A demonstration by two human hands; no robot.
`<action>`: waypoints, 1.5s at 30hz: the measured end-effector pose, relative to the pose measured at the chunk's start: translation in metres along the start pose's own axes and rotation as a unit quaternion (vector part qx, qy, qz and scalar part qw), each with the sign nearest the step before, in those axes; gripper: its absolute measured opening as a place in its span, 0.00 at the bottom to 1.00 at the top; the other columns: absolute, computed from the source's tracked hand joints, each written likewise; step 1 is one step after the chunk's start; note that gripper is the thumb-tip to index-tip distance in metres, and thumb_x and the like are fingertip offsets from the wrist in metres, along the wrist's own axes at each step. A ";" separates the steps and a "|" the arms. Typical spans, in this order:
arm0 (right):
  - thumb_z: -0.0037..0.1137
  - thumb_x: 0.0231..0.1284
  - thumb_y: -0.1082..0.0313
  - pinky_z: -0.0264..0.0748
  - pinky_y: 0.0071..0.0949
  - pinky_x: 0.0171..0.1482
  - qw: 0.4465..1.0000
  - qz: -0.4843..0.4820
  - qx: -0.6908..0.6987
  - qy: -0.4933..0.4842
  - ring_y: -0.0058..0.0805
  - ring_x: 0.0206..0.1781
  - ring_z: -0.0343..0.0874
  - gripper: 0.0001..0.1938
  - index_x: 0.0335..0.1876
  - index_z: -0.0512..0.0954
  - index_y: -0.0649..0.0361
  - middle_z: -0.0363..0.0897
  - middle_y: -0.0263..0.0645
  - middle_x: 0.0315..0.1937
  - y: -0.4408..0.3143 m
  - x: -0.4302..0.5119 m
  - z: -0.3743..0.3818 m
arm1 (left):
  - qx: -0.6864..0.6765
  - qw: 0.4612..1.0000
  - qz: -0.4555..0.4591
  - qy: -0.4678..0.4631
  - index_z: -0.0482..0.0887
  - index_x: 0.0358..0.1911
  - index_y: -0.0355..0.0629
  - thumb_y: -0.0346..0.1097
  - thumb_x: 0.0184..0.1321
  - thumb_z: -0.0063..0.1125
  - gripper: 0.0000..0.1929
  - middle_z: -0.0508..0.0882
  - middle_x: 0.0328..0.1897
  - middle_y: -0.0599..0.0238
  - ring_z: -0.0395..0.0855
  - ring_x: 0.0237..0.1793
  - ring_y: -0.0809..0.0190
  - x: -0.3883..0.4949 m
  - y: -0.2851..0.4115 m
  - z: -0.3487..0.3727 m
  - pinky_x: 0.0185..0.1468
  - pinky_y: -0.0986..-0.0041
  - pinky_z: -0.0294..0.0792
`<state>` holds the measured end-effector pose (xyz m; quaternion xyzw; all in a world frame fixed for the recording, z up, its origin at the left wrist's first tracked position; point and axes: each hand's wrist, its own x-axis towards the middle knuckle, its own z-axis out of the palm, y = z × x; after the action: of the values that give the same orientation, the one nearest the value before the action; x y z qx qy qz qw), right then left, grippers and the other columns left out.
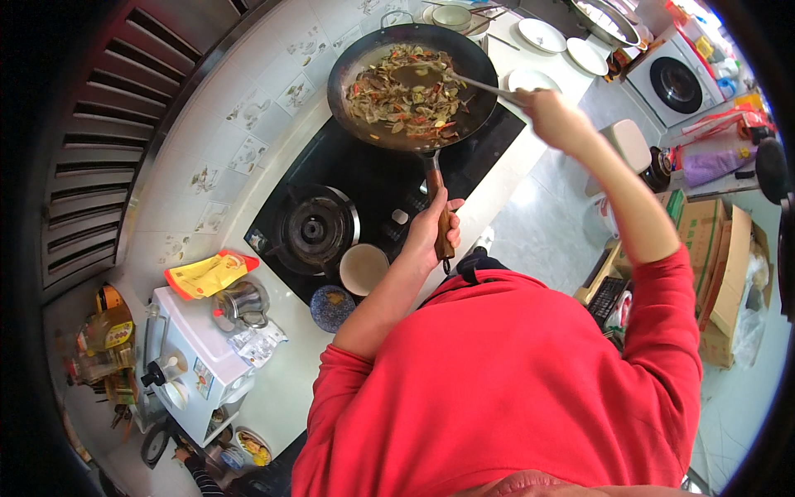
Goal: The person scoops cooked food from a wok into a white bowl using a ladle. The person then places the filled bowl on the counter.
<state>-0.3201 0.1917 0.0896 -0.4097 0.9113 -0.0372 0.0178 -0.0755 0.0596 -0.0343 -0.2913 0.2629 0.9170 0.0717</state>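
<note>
My left hand (435, 227) is wrapped around the brown wooden handle (434, 180) of a dark wok (479, 121). The wok is over the far part of a black glass gas cooktop (379, 168), and what supports it is hidden. Inside lies a stir-fry of brown slices with red and pale yellow pieces (397, 115). My right hand (556, 121), slightly blurred, grips the long handle of a metal wok spatula or ladle (478, 84). Its head rests among the food, toward the wok's far side.
A bare burner (313, 228) sits nearer me, beside a pale bowl (364, 269) and a blue-patterned bowl (333, 310). White plates (542, 35) lie right of the wok. A metal pot (242, 304) and yellow packet (208, 276) stand left. Another person's hand (183, 454) shows lower left.
</note>
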 end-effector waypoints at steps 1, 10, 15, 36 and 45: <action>0.51 0.57 0.69 0.78 0.43 0.42 1.000 0.014 0.012 -0.019 0.48 0.37 0.82 0.14 0.49 0.77 0.57 0.81 0.49 0.32 0.001 -0.001 -0.024 | -0.009 1.000 0.002 -0.005 0.73 0.48 0.36 0.59 0.62 0.57 0.29 0.74 0.19 0.69 0.69 0.13 0.69 0.000 -0.001 -0.003 0.20 0.75 0.62; 0.51 0.59 0.59 0.79 0.39 0.33 0.909 -0.007 -0.230 -0.348 0.40 0.29 0.84 0.14 0.33 0.83 0.62 0.85 0.44 0.30 0.033 0.152 -0.110 | 0.011 1.000 0.007 0.010 0.74 0.49 0.36 0.59 0.65 0.52 0.29 0.74 0.18 0.71 0.67 0.12 0.70 0.004 -0.005 0.005 0.19 0.76 0.62; 0.45 0.61 0.65 0.72 0.34 0.14 0.965 0.071 -0.062 -0.244 0.35 0.11 0.73 0.17 0.23 0.77 0.71 0.75 0.46 0.14 0.022 0.188 -0.040 | 0.006 1.000 0.010 0.006 0.74 0.49 0.36 0.58 0.64 0.53 0.28 0.74 0.18 0.71 0.67 0.12 0.70 0.004 -0.008 0.014 0.19 0.76 0.62; 0.53 0.54 0.66 0.80 0.40 0.41 0.900 -0.323 -0.291 -0.039 0.43 0.40 0.84 0.08 0.32 0.83 0.55 0.83 0.45 0.33 -0.068 0.123 -0.091 | 0.002 1.000 0.004 0.005 0.74 0.49 0.36 0.59 0.64 0.53 0.29 0.74 0.19 0.71 0.68 0.13 0.70 -0.002 0.000 0.007 0.19 0.76 0.61; 0.54 0.55 0.66 0.79 0.37 0.38 0.870 -0.243 -0.425 -0.058 0.40 0.36 0.84 0.07 0.33 0.84 0.56 0.82 0.41 0.28 -0.117 0.011 -0.193 | -0.004 1.000 0.007 0.011 0.73 0.49 0.35 0.59 0.64 0.53 0.29 0.75 0.18 0.71 0.68 0.13 0.71 -0.006 0.000 0.008 0.20 0.76 0.61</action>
<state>-0.2520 0.1162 0.2917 -0.5879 0.7081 0.3740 -0.1145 -0.0749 0.0643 -0.0253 -0.2998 0.2618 0.9153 0.0614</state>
